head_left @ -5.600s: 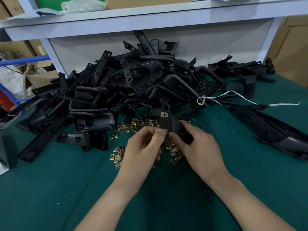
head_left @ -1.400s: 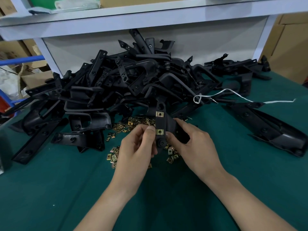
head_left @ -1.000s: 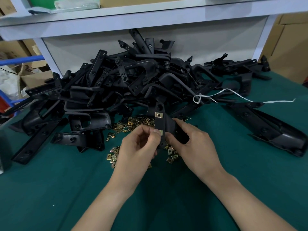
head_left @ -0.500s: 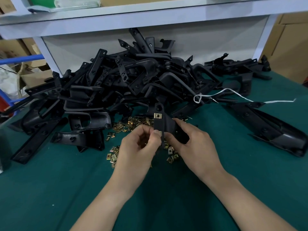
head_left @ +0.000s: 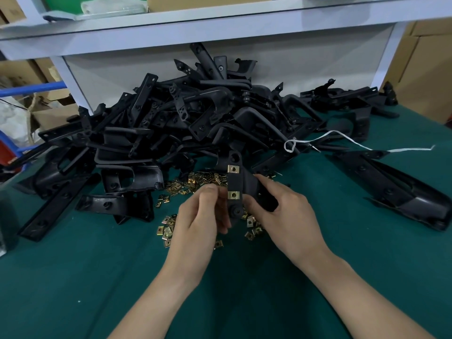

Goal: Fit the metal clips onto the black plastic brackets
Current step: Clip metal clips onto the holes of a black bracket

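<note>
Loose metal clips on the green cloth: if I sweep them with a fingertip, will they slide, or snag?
The loose metal clips look small, thin and light, so they would probably scatter easily. They are flat-sided, so unlikely to roll. The green cloth looks matte, so they may drag rather than glide.

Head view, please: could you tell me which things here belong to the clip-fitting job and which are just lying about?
Job in hand:
held bracket, gripped by left hand and right hand
upper clip and lower clip, fitted on it
loose clips
bracket pile

Lying about:
white cord
cardboard boxes
shelf
blue bar
</note>
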`<action>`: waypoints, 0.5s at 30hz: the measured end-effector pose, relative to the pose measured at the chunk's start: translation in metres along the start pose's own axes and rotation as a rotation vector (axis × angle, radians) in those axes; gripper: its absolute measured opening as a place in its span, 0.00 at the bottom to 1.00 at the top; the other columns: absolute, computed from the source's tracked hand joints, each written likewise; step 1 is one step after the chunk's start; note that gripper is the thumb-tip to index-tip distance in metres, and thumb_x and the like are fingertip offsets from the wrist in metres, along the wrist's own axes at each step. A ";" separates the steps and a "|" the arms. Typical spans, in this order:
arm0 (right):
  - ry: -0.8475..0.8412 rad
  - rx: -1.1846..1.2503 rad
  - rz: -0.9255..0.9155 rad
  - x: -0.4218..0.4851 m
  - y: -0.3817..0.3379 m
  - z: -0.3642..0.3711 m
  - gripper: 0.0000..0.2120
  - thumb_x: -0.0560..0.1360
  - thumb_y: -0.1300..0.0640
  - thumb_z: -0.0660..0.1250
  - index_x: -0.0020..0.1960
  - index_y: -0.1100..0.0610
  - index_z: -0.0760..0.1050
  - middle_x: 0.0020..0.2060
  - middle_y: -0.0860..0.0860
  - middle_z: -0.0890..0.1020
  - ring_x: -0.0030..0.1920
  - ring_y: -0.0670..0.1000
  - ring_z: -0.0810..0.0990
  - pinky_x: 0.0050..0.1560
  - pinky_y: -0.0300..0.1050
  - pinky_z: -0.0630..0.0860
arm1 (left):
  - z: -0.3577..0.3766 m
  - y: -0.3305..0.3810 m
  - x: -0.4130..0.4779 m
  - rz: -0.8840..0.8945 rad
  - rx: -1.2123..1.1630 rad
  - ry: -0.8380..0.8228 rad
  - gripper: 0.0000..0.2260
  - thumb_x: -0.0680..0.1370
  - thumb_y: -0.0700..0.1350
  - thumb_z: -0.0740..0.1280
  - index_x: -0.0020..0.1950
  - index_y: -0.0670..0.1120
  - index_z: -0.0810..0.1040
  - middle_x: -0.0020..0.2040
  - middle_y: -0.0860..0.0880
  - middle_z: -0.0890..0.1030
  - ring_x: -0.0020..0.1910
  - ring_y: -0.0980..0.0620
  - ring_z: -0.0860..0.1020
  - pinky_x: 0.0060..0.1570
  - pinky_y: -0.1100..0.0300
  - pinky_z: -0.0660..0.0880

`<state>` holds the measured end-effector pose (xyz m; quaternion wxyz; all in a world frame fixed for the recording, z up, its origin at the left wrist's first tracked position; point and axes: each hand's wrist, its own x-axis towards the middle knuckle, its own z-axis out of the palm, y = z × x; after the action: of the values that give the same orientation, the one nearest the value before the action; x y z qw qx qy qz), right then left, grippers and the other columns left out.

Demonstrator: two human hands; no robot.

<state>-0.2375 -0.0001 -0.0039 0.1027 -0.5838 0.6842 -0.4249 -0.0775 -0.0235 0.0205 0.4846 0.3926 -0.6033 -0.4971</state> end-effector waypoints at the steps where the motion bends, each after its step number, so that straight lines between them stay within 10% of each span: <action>1: -0.002 0.000 0.000 0.000 0.000 0.000 0.29 0.73 0.31 0.60 0.70 0.41 0.73 0.53 0.40 0.82 0.54 0.45 0.79 0.52 0.50 0.78 | 0.000 0.000 0.000 0.006 0.012 -0.004 0.18 0.80 0.53 0.55 0.42 0.50 0.82 0.37 0.41 0.80 0.33 0.52 0.77 0.32 0.65 0.73; 15: 0.033 0.029 -0.024 0.001 0.003 0.003 0.26 0.72 0.31 0.62 0.67 0.39 0.74 0.50 0.40 0.82 0.49 0.45 0.81 0.48 0.52 0.80 | 0.000 0.000 -0.002 -0.086 -0.154 -0.195 0.13 0.86 0.43 0.53 0.52 0.45 0.77 0.39 0.43 0.77 0.34 0.48 0.77 0.34 0.59 0.74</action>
<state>-0.2374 -0.0023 -0.0076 0.0945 -0.5833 0.6724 -0.4458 -0.0769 -0.0220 0.0202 0.4304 0.3296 -0.5904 -0.5980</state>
